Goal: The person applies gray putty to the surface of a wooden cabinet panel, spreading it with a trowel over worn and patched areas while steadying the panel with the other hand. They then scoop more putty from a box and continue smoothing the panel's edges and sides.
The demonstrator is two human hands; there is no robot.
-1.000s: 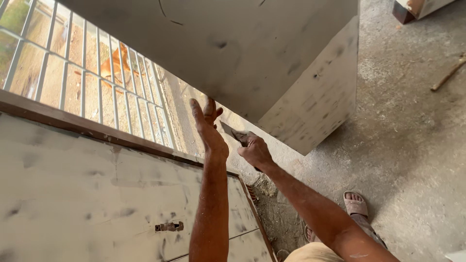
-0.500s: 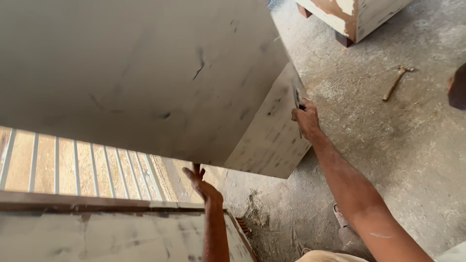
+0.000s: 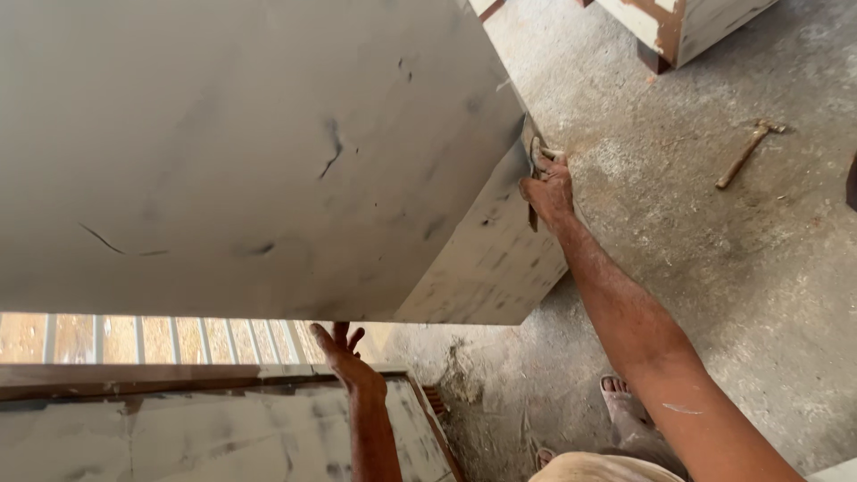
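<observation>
The right hand [image 3: 546,189] grips a small scraping tool [image 3: 533,170] against the corner edge of a large whitewashed cabinet [image 3: 268,152]. The left hand [image 3: 346,355] presses open-fingered beneath the cabinet's lower edge, above a painted panel [image 3: 214,437]. A hammer [image 3: 748,152] lies on the concrete floor [image 3: 732,295], well right of the right hand.

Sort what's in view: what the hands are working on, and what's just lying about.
In hand:
big white cabinet
scraper in the right hand
left hand under the cabinet's lower edge

Lying about:
hammer on the floor
slatted panel
sandal
</observation>
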